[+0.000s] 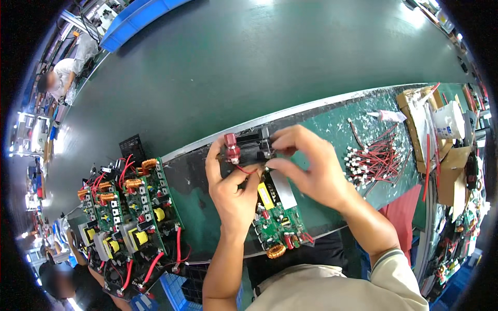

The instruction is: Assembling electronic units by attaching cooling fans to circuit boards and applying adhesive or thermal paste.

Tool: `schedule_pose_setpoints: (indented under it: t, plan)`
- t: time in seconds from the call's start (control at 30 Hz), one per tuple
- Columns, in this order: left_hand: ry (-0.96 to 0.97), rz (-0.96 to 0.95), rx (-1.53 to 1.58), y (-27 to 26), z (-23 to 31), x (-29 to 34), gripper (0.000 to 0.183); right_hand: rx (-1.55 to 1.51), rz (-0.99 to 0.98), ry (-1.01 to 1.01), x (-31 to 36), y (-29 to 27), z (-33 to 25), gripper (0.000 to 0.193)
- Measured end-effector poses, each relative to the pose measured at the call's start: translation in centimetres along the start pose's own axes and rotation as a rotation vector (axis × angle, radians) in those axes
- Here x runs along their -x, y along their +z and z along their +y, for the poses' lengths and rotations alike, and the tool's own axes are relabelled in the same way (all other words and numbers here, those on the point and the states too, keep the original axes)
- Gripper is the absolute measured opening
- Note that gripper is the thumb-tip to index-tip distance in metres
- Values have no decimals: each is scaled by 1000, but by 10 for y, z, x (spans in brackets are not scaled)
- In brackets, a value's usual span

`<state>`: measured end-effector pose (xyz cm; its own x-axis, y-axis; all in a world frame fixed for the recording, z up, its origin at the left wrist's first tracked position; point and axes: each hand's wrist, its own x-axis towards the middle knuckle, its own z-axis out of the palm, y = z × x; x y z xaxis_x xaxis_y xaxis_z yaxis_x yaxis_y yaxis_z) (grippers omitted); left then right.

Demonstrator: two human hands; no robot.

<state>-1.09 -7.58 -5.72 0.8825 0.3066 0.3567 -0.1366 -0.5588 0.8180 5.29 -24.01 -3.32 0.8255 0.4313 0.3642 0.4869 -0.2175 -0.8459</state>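
Green circuit board (pixel 277 217) lies under both hands; left hand (pixel 233 189) and right hand (pixel 306 166) pinch its black terminal block (pixel 249 147), apparently seating it; pressing home seems next.

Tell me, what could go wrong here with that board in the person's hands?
The left hand and right hand hold the green circuit board tilted off the bench, so it could slip. The thin red wire under the fingers might get pinched. The stacked boards nearby overhang the edge.

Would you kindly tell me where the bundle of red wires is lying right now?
In the head view, the bundle of red wires lies on the green bench, just right of the right hand and left of the cardboard boxes.
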Motion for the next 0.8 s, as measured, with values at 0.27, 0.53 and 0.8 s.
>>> schedule_pose_setpoints:
  t: [0.27, 0.53, 0.8]
  plan:
    - [74, 9, 5, 7, -2, 2, 23, -345, -339, 540, -11, -7, 50, 30]
    - [86, 6, 45, 11, 3, -1, 22, -576, -268, 584, -19, -55, 51, 49]
    - [73, 11, 50, 0, -7, 2, 25, -1077, -533, 451, -17, -72, 45, 104]
